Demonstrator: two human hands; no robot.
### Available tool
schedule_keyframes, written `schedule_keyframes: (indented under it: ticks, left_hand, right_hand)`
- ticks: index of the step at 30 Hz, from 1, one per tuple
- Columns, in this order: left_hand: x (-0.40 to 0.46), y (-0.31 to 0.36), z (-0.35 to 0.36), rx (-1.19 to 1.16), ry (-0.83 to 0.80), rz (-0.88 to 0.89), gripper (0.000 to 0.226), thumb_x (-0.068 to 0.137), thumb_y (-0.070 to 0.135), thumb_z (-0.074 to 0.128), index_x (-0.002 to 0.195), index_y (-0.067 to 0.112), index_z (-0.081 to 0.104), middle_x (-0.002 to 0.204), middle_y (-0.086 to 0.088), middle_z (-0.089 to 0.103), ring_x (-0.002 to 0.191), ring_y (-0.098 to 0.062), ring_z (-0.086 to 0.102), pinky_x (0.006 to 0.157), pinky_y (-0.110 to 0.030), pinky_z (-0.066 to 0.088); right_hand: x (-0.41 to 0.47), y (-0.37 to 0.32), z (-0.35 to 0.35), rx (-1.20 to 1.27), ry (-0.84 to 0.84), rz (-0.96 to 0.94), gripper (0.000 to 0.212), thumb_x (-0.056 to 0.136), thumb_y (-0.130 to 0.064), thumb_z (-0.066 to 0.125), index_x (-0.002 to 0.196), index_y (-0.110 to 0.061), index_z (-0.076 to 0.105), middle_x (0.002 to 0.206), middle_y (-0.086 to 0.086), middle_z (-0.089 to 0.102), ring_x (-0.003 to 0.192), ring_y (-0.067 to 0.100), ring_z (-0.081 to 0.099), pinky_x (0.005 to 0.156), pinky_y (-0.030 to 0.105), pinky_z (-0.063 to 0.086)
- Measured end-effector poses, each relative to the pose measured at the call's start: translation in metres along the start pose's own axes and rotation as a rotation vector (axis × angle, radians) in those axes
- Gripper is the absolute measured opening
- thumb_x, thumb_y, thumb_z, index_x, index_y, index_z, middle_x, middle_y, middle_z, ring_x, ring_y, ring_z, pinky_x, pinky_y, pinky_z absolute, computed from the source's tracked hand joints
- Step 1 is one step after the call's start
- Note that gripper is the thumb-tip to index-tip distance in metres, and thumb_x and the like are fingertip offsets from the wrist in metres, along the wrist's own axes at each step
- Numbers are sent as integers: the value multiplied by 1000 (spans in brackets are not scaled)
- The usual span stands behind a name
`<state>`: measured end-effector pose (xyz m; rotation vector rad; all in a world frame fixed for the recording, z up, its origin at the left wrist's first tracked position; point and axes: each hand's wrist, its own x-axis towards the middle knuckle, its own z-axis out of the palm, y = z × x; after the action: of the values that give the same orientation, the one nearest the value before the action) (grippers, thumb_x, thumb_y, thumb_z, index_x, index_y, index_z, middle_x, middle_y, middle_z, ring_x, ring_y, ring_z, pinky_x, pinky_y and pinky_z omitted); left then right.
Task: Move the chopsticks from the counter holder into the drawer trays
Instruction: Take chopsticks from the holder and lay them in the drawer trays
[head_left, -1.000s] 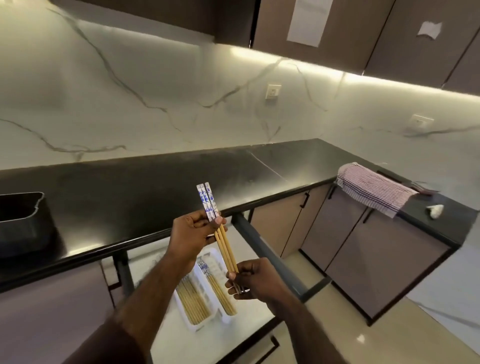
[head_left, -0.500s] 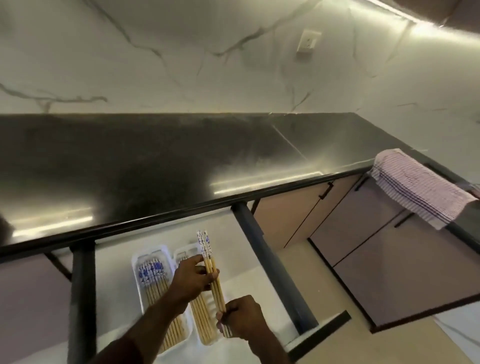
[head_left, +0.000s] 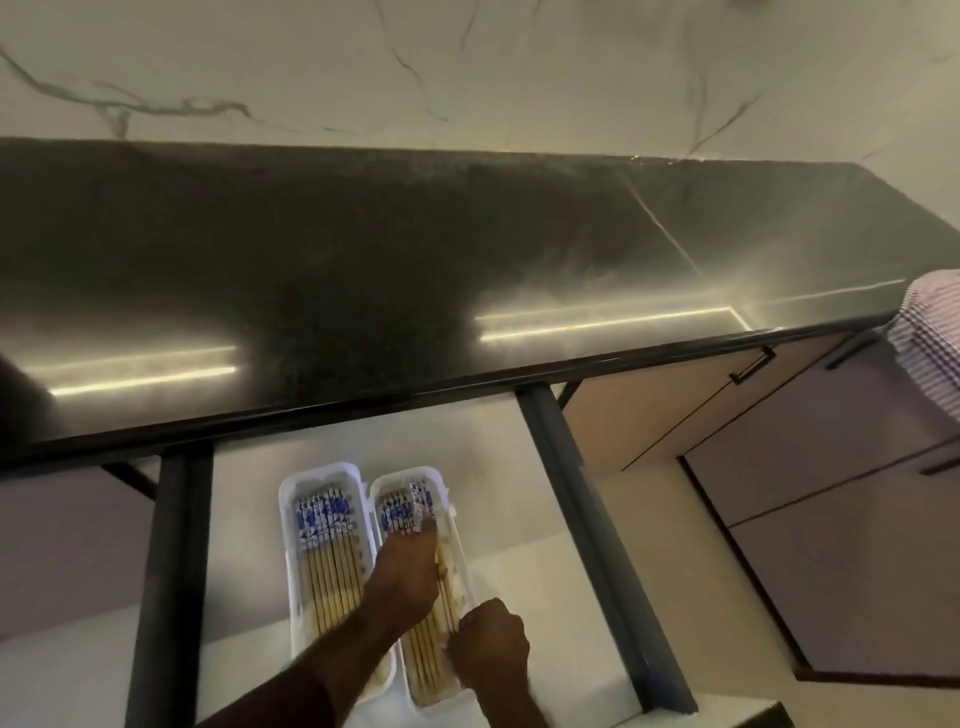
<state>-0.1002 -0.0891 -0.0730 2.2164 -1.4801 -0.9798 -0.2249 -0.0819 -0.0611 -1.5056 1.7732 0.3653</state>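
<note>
Two white trays lie side by side in the open drawer. The left tray holds several wooden chopsticks with blue-and-white tops. The right tray holds several more. My left hand rests over the right tray, fingers on a pair of chopsticks lying in it. My right hand pinches the near, thin ends of that pair at the tray's front. The counter holder is out of view.
The black counter overhangs the drawer's back. Dark drawer rails run down both sides. A striped cloth hangs at the counter's right end, over closed cabinet doors.
Both hands have carried the pair of chopsticks down from above the counter edge into the right tray. The view has tilted down, so the holder and upper cabinets left the frame.
</note>
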Motion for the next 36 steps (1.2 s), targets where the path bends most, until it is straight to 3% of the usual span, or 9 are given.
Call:
schedule_keyframes:
  ticks: [2,6,8,11,13,15,19,27,36]
  left_hand:
    - [1,-1,5,239,-2,20,41,94,20,50,134,15,42,124,-6,62,114,-22,57,101,-39,43]
    - [-1,-3,16,539,-33,23,54,96,27,45,144,9,28,147,-11,43,138,-30,31,113,-49,15]
    - [0,-6,18,591,-32,41,59,95,25,46,147,7,22,151,-12,37,142,-29,24,115,-51,10]
    - [2,-7,18,638,-40,82,61,95,28,48,146,6,24,152,-14,35,143,-30,22,115,-53,8]
    - [5,-8,18,653,-44,97,60,95,29,49,145,5,27,150,-14,39,141,-31,24,115,-53,8]
    - [6,-8,19,672,-52,107,61,93,29,50,144,4,29,148,-15,41,140,-32,25,115,-53,8]
    - [5,-11,20,710,-43,142,62,93,40,48,142,5,34,146,-15,42,138,-33,27,115,-51,11]
    - [11,-18,19,739,-49,198,68,92,43,52,147,12,27,155,-14,28,145,-33,13,116,-53,4]
    - [4,-14,8,656,19,199,62,92,44,48,145,17,31,157,-10,27,146,-30,14,116,-52,3]
  right_hand:
    - [1,-2,1,-30,26,-12,35,84,-37,69,109,-17,57,118,-1,65,112,19,63,91,24,47]
    - [-6,-7,3,-77,71,-66,9,91,-27,54,87,-21,49,118,4,63,112,23,62,92,26,47]
    - [-10,-9,4,-132,69,-92,28,93,-24,47,70,-25,31,119,5,62,113,24,62,92,26,47]
    - [-12,-12,8,-146,74,-139,11,96,-23,40,87,-27,44,122,6,61,115,26,60,93,28,47]
    - [-12,-11,13,-194,72,-182,14,99,-24,36,91,-26,48,124,6,59,118,25,58,95,30,46]
    - [-12,-12,18,-236,99,-226,24,102,-26,32,114,-21,51,126,4,60,119,24,58,96,31,45]
    - [-9,-18,21,-283,89,-287,35,105,-26,28,134,-13,42,132,4,60,120,23,58,98,31,44]
    - [-5,-16,22,-252,-38,-241,36,104,-30,39,132,-13,52,133,5,60,120,22,58,102,31,44]
    - [-19,-9,-3,-255,83,-408,27,97,-28,50,119,-16,57,120,6,64,108,24,63,94,31,50]
